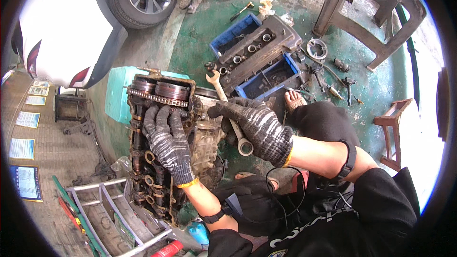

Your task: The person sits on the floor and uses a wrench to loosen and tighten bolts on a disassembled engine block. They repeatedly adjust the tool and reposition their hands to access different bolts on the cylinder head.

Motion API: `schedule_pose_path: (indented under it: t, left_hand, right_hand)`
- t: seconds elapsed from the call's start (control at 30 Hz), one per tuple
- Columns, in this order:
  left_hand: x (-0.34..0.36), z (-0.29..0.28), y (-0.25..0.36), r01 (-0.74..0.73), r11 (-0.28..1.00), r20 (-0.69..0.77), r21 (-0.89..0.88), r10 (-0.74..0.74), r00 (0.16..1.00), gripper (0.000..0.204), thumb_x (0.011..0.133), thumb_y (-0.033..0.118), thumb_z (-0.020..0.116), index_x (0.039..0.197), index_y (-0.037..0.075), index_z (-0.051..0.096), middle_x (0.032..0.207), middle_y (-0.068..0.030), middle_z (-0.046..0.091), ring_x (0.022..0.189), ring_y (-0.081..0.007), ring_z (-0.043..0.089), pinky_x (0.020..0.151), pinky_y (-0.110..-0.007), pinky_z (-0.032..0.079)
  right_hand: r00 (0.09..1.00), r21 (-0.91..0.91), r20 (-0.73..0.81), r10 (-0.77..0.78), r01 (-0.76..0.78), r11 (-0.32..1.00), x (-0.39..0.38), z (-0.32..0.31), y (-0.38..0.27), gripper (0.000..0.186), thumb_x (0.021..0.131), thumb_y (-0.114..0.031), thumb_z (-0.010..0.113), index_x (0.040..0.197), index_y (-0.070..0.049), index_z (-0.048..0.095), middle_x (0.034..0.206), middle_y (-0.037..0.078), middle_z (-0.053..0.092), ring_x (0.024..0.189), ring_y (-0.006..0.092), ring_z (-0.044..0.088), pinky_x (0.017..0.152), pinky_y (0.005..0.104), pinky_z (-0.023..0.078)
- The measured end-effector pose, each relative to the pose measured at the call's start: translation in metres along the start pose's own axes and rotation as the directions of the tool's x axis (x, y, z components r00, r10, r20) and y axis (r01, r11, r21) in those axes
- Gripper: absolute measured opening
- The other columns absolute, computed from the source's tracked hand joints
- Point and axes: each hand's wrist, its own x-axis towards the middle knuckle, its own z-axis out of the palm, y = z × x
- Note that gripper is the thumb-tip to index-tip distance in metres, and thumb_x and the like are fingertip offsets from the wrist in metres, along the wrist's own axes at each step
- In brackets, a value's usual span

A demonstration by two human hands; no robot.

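At the right edge of a dark, grimy metal engine (pixel 154 177), the right hand (pixel 254 121), in a grey-and-white knit glove (pixel 273 139), curls round a smooth steel combination wrench (pixel 223 93); the left hand (pixel 168 140) lies on the engine, fingers slightly apart, near its linked metal chain (pixel 159 99). If the yarn is greasy, the wrench could slip.

Your right hand (pixel 259 126) hides middle of wrench (pixel 220 89); your left hand (pixel 169 143) covers part of engine (pixel 137 157). White car (pixel 64 31) cut off at upper edge.
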Motion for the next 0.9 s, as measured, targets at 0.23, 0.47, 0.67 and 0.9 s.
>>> schedule_pose_path:
  t: [0.23,0.47,0.67,0.9]
  left_hand:
    - [-0.001,0.017,0.0,0.198,0.873,-0.046,-0.446,-0.243,0.969,0.018,0.084,0.009,0.077,0.098,-0.001,0.074,0.125,-0.016,0.06,0.115,-0.0288,0.056,0.101,-0.042,0.044]
    - [0.002,0.009,0.014,0.212,0.948,-0.063,-0.239,-0.233,0.97,0.024,0.083,0.014,0.079,0.102,0.0,0.073,0.129,-0.0177,0.058,0.119,-0.031,0.054,0.104,-0.044,0.044]
    - [-0.001,0.007,-0.002,0.071,0.988,-0.063,-0.134,-0.079,0.995,0.023,0.086,0.016,0.076,0.106,0.005,0.074,0.135,-0.0178,0.057,0.123,-0.0332,0.053,0.105,-0.046,0.042]
    - [0.002,0.009,0.005,0.204,0.956,-0.088,-0.211,-0.227,0.97,0.026,0.083,0.021,0.079,0.102,0.004,0.074,0.134,-0.0165,0.058,0.123,-0.0334,0.053,0.104,-0.046,0.044]
  right_hand:
    - [0.994,-0.296,0.109,-0.029,0.06,0.953,0.003,-0.006,0.004,0.028,0.092,-0.007,0.059,0.119,-0.009,0.066,0.092,0.005,0.062,0.077,0.0136,0.063,0.068,0.0269,0.053]
    - [0.983,-0.368,0.178,-0.053,0.116,0.923,0.005,-0.005,0.021,0.041,0.085,-0.001,0.06,0.124,-0.011,0.063,0.099,0.008,0.061,0.081,0.016,0.064,0.072,0.028,0.055]
    - [0.986,-0.499,0.163,-0.041,0.118,0.858,0.001,0.004,0.011,0.046,0.081,-0.002,0.06,0.126,-0.011,0.061,0.108,0.015,0.065,0.095,0.0287,0.066,0.085,0.0376,0.054]
    - [0.886,-0.656,0.313,-0.342,0.462,0.597,0.004,-0.002,0.033,0.051,0.075,-0.002,0.064,0.126,-0.011,0.061,0.108,0.016,0.065,0.096,0.0321,0.066,0.087,0.0401,0.053]
